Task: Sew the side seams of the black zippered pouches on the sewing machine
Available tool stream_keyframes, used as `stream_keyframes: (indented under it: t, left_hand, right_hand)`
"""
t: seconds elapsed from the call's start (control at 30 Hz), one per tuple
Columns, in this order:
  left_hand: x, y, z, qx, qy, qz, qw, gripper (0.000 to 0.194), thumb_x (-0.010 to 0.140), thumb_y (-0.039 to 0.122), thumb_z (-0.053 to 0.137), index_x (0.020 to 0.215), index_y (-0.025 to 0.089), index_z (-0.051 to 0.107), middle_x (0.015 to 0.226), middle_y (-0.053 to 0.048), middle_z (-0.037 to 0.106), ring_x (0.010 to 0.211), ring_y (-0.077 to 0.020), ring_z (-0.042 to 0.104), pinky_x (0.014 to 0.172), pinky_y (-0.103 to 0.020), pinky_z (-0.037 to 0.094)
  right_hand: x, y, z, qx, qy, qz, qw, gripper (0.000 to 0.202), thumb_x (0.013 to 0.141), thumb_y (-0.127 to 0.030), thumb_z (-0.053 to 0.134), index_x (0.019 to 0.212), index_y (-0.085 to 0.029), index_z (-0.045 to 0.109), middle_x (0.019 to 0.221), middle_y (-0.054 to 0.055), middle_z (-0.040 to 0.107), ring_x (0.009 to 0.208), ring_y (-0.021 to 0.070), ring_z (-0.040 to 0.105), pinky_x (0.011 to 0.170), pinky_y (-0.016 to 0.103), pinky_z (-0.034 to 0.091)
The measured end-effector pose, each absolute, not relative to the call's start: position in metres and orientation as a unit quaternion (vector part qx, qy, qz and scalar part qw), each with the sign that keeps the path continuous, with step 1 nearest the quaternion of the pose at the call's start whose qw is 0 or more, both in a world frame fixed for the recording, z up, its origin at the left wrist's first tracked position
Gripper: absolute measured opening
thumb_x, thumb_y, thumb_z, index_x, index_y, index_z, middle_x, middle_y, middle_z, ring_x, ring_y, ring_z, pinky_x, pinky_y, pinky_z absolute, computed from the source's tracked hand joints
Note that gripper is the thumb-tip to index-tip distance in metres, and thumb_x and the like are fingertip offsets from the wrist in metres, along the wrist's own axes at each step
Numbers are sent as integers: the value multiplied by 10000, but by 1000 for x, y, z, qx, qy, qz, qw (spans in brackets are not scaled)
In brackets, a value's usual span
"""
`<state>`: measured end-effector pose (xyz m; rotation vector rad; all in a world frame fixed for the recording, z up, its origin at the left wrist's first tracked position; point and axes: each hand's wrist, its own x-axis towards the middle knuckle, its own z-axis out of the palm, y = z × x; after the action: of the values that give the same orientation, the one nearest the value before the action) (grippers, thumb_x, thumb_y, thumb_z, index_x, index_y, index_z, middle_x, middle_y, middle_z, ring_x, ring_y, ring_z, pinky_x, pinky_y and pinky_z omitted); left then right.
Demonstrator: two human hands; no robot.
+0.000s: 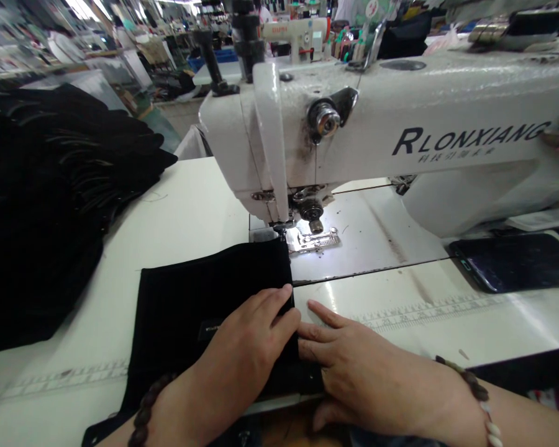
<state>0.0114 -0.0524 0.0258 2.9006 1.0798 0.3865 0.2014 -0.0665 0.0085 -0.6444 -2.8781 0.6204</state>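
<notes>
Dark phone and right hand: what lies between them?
In the head view, a printed ruler scale on the white tabletop lies between the right hand and the dark phone.

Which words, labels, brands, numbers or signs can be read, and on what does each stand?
"RLONXIANG": white sewing machine.
Chinese characters beneath it: too blurred to read surely.
Red lettering, machine behind: blurred.
Label on black fabric: too small.
Numbers on tabletop ruler: too blurred.
Red sign, round white part: unclear.
</notes>
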Motion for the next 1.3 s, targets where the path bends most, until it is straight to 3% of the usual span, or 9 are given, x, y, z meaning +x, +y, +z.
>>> stream_keyframes:
  t: [0.27, 0.5, 0.83, 0.97, 1.07, 1.17, 1.23, 1.3]
  left_hand:
    - [13, -55, 34, 930, 351, 102, 32, 362, 684, -36, 387, 936, 102, 607, 1046, -139, 630, 916, -229, 613, 748, -350, 544]
    - [2, -67, 27, 931, 353, 89, 4, 441, 675, -20, 397, 1066, 85, 573, 1089, -166, 605, 963, -269, 593, 752, -417, 539]
    - [3, -68, 23, 935, 338, 103, 26, 406, 709, -14, 366, 1048, 47, 582, 1066, -138, 629, 950, -231, 603, 784, -376, 538]
    - [0, -72, 17, 940, 325, 98, 32, 381, 748, 8, 351, 1045, 52, 587, 1109, -122, 613, 1009, -220, 577, 838, -356, 516]
    - [-2, -78, 17, 947, 303, 100, 21, 355, 810, 25, 317, 1021, 58, 600, 1096, -104, 623, 1030, -206, 563, 874, -336, 493]
    - [0, -83, 22, 946, 302, 118, -3, 347, 904, 156, 295, 1008, 56, 610, 1067, -110, 636, 1013, -217, 572, 847, -331, 503]
    - [3, -85, 25, 942, 310, 127, -22, 402, 929, 234, 267, 998, 44, 615, 1055, -123, 639, 985, -229, 588, 810, -327, 517]
    - [5, -87, 26, 938, 314, 140, -43, 424, 933, 220, 243, 977, 38, 623, 1042, -128, 644, 961, -228, 600, 789, -319, 520]
  right_hand:
    - [198, -75, 4, -233, -952, 188, 63, 418, 804, -522, 504, 716, -150, 673, 1018, 59, 606, 1196, 207, 353, 1098, 363, -22]
    - [197, -81, 3, -259, -946, 183, 67, 349, 802, -479, 537, 709, -175, 683, 1118, 65, 574, 1225, 196, 331, 1091, 397, -42]
    - [199, -78, 13, -249, -944, 209, 57, 308, 811, -416, 556, 718, -142, 661, 1117, 81, 574, 1199, 177, 373, 1103, 369, 7]
    - [206, -80, 14, -275, -920, 262, 94, 183, 834, -284, 546, 825, -121, 627, 1141, 76, 558, 1153, 149, 429, 1103, 323, 126]
    - [212, -88, 13, -313, -892, 274, 175, 151, 865, -219, 493, 777, -133, 580, 954, 56, 603, 993, 124, 530, 1054, 305, 269]
    - [211, -97, 12, -337, -890, 189, 241, 137, 859, -177, 489, 744, -128, 547, 840, 63, 584, 828, 149, 551, 956, 369, 380]
    - [207, -100, 11, -330, -907, 125, 231, 80, 848, -143, 485, 836, -111, 557, 917, 98, 583, 845, 188, 536, 868, 399, 427]
    - [202, -100, 10, -308, -925, 93, 201, 161, 852, -117, 450, 975, -90, 550, 983, 123, 582, 863, 217, 530, 795, 388, 453]
